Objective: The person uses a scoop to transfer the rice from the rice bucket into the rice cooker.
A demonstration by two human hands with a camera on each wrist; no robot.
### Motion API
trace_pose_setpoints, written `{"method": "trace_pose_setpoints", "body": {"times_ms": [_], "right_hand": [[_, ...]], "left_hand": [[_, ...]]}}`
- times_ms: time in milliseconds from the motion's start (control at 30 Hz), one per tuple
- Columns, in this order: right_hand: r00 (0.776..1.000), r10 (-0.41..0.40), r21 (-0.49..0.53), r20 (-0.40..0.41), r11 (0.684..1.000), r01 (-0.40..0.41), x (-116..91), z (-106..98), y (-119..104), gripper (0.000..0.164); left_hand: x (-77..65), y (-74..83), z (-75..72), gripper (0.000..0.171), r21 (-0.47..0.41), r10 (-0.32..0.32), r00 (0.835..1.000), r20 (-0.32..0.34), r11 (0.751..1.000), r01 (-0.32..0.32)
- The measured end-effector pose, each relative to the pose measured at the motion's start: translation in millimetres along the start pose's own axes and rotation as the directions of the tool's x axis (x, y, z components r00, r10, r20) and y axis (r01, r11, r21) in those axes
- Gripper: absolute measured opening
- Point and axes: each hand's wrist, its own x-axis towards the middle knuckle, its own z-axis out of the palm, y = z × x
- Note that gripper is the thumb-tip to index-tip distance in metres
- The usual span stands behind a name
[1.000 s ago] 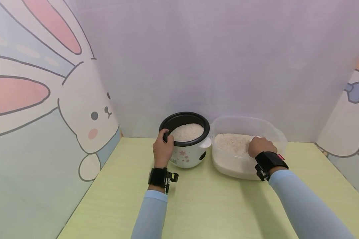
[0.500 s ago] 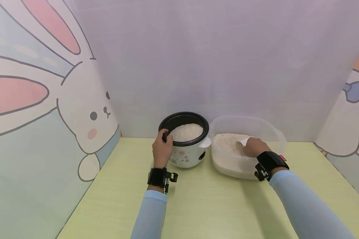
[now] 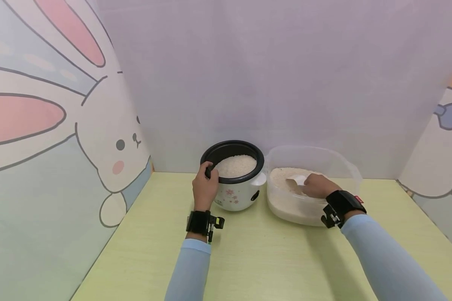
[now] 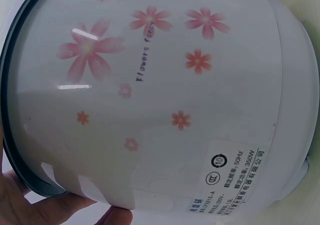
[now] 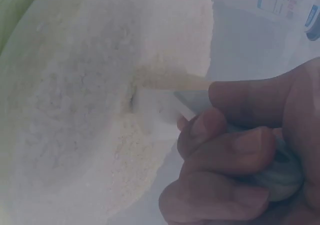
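A white rice cooker [image 3: 231, 196] with pink flower prints stands open at the back of the table, rice [image 3: 236, 166] heaped inside its black pot. My left hand [image 3: 205, 188] grips the cooker's left edge, fingers over the black rim. In the left wrist view the cooker's side [image 4: 165, 100] fills the picture, with fingertips against it. To its right, a clear plastic container [image 3: 312, 151] holds more rice [image 3: 280, 175]. My right hand [image 3: 318, 186] reaches in there and holds a white scoop [image 3: 296, 180]. Fingers curl round its handle in the right wrist view, and the scoop's head [image 5: 157, 112] lies against the rice.
The cooker and container stand close side by side on a light yellow-green table [image 3: 260, 259]. A pale back wall [image 3: 256, 75] rises right behind them. Side panels with a cartoon rabbit [image 3: 109, 133] flank the table at left and right.
My right hand has moved slightly left inside the container, and the white scoop, first mostly hidden, now shows beyond the fingers. The left hand and cooker have stayed in place.
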Motion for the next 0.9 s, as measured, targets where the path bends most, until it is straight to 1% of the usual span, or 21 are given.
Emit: {"method": "trace_pose_setpoints", "body": {"times_ms": [133,367,500,700,900], "right_hand": [[0.999,-0.036,0.004,-0.001,0.999,0.036,0.2,-0.5,1.1,0.045],[0.999,-0.037,-0.011,0.002,0.999,0.037,1.2,0.1,-2.0,0.049],[0.999,-0.051,-0.021,0.001,0.998,0.051,0.4,0.9,-3.8,0.05],[0.999,-0.046,-0.02,-0.004,0.999,0.046,0.7,0.7,-3.3,0.049],[0.998,-0.053,-0.012,-0.016,0.999,0.052,1.3,1.5,-1.0,0.049]], "left_hand": [[0.0,0.1,-0.2,0.036,0.0,0.003,1.0,0.001,1.0,-0.003],[-0.7,-1.7,-1.0,0.039,-0.017,0.008,1.0,0.007,1.0,-0.008],[-1.3,-2.0,-1.2,0.038,-0.019,0.003,1.0,0.004,1.0,-0.003],[-1.8,0.3,-2.2,0.034,-0.029,-0.003,1.0,0.003,1.0,0.003],[-0.9,0.7,-2.0,0.036,-0.017,-0.005,1.0,0.003,1.0,0.005]]}}
